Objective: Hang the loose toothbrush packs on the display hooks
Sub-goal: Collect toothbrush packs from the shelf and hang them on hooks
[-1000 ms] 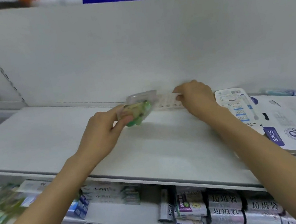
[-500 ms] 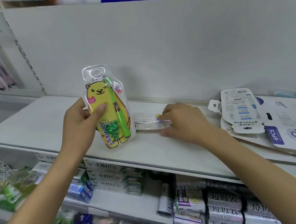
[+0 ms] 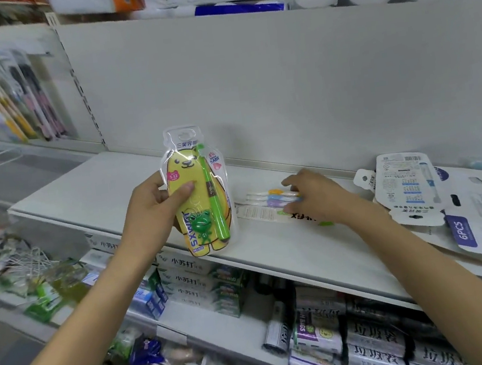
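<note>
On shelf, mid-aisle: white shelf [image 3: 105, 182] carries loose packs; hooks with hung brushes [image 3: 8, 99] blurred at far left.
Left hand [image 3: 151, 212]: clamped on bear pack [image 3: 196, 188], thumb across the front, fingers behind; pack upright, held clear above the shelf edge.
Right hand [image 3: 318, 199]: fingers curled down on flat pack [image 3: 270, 206] lying on shelf; whether it pinches or only presses, cannot tell.
Other stock: white carded packs [image 3: 406, 191] lie face-down at right, untouched.
Handling, judged: bear pack light, thin clear plastic, likely slick and bendy; blister over brush stiffer.
Hold point: sides at mid-body, leaving the top hang hole [image 3: 186, 135] free for the hook.
Risk: squeezing may buckle the film; hole tab could tear if forced.
</note>
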